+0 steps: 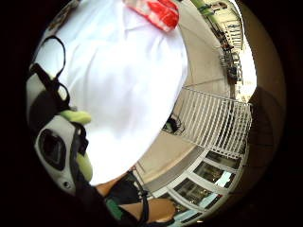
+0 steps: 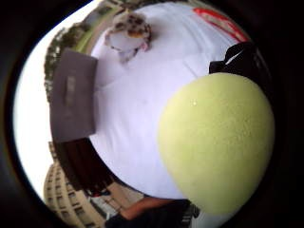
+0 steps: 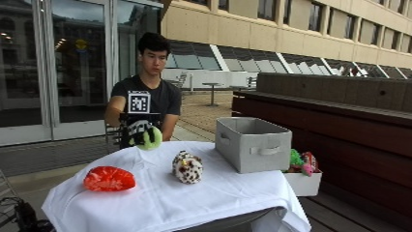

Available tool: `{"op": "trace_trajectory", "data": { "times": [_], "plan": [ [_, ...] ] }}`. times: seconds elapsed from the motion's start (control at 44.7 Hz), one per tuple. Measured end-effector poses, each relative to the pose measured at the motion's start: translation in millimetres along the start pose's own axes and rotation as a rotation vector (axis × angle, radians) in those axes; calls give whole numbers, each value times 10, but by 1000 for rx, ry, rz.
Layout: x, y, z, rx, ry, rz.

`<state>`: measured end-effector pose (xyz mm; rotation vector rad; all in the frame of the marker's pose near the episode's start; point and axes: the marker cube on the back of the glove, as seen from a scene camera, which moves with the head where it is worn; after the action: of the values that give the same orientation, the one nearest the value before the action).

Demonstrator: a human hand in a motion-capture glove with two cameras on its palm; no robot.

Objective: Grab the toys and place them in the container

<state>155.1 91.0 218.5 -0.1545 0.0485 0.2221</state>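
One yellow-green foam ball (image 3: 152, 138) gripped in gloved right hand (image 3: 139, 132), held above table's far edge; grey fabric container (image 3: 252, 143) lies well off, past spotted plush toy (image 3: 187, 167).

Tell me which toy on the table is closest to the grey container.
The spotted plush toy, white with dark spots, lies nearest the grey container. The red toy sits at the far end of the white tablecloth.

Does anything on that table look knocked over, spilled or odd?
Nothing stands out. The spotted toy and red toy sit on the tablecloth, the grey bin stands upright, and the right hand holds a green ball above the table.
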Motion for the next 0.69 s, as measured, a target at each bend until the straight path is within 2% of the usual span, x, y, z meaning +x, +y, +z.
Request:
{"op": "trace_trajectory", "data": {
  "times": [0.067, 0.246, 0.381, 0.537, 0.694],
  "plan": [
    [-53, -84, -293, 19, -3, 11],
    [-375, -141, -1527, -126, -62, 99],
    [-632, -421, -2260, 193, -70, -61],
    [-1206, -464, -2952, 269, -92, -109],
    [-1905, -554, -3229, 330, -94, -143]
  ]
}}
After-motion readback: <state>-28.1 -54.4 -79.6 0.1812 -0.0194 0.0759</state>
